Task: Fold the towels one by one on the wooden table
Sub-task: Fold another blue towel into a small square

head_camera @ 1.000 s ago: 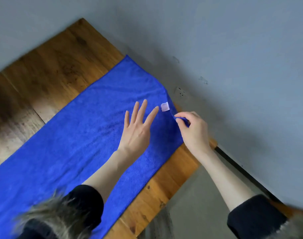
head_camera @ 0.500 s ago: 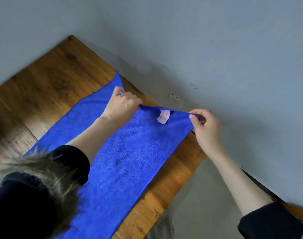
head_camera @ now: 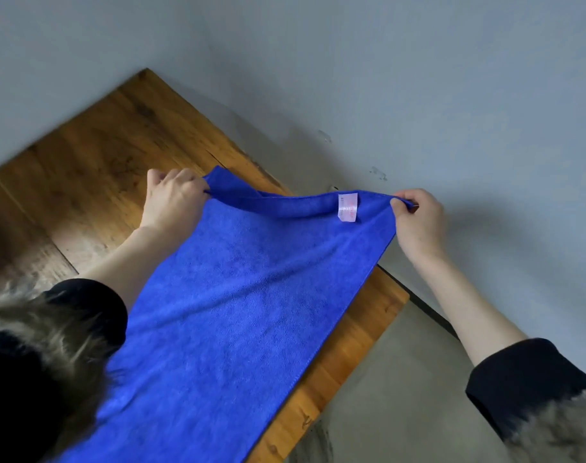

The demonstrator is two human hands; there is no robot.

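Observation:
A long blue towel [head_camera: 238, 305] lies lengthwise on the wooden table [head_camera: 94, 162], running from the lower left to the far end. Its far edge is lifted off the table and sags between my hands. My left hand [head_camera: 173, 200] grips the far left corner with curled fingers. My right hand [head_camera: 418, 217] pinches the far right corner beyond the table's right edge. A small white label [head_camera: 347, 207] hangs from the raised edge near my right hand. The towel's near end runs out of view.
A grey wall [head_camera: 418, 78] stands close behind the table's far edges. The table's right edge [head_camera: 361, 332] drops to a grey concrete floor [head_camera: 401, 396]. Bare wood shows left of the towel. Fur-trimmed dark sleeves [head_camera: 51, 355] fill the lower corners.
My left hand went from flat on the towel to gripping its far left corner. Both hands have lifted the far edge off the table and pulled it taut between them.

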